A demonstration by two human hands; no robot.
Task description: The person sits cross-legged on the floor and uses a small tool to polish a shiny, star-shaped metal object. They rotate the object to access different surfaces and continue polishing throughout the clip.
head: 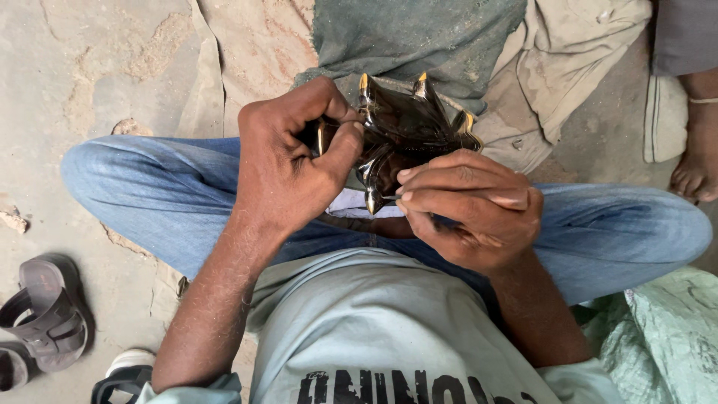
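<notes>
I sit cross-legged in blue jeans and hold a glossy dark brown carved piece point(404, 127) with several pointed, yellow-tipped ends above my lap. My left hand point(288, 157) grips its left side, thumb pressed on the surface. My right hand point(471, 206) clasps its lower right part, fingers curled over it. A small pale cloth or paper point(351, 203) shows beneath the piece, between both hands. What my right fingers pinch is hidden.
Dark sandals point(45, 314) lie on the dusty ground at the lower left. A grey-green cloth point(419, 34) and beige fabric point(568, 67) lie ahead of my knees. Another person's bare foot point(695, 161) rests at the right edge. A green woven sack point(662, 340) sits at my right.
</notes>
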